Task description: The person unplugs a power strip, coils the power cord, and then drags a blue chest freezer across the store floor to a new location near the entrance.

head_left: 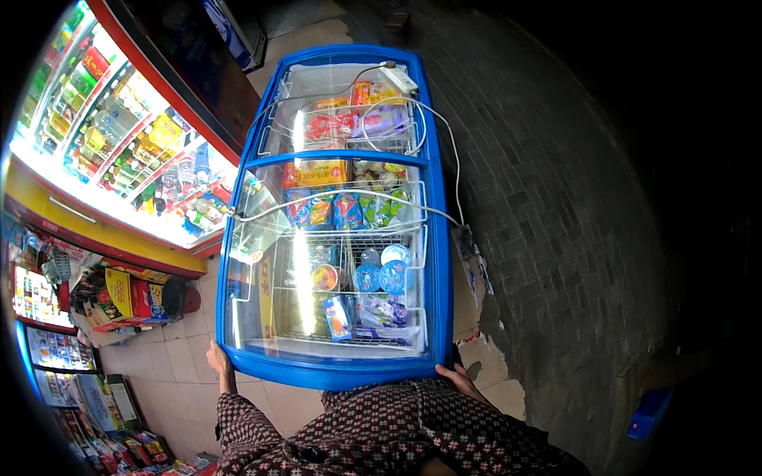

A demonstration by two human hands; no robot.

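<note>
A chest freezer with a blue frame (341, 379) and glass lids stretches away in front of me. My left hand (220, 362) is closed round its near left corner. At the near right corner my right hand (462, 380) grips the blue edge, its fingers partly hidden. Under the glass lie blue round tubs (392, 276), a small blue and white box (339, 317), purple packs (382, 311) and several colourful bags (347, 211) in wire baskets. A white cable (341, 192) trails across the glass, with a white power strip (398, 78) near the far end.
Lit drink shelves (119, 127) line the left side. Below them stand a pile of packaged goods (131, 300) and more stocked shelves (55, 353). Pale floor tiles (178, 365) meet dark paving (540, 198) on the right. A blue object (649, 414) lies at lower right.
</note>
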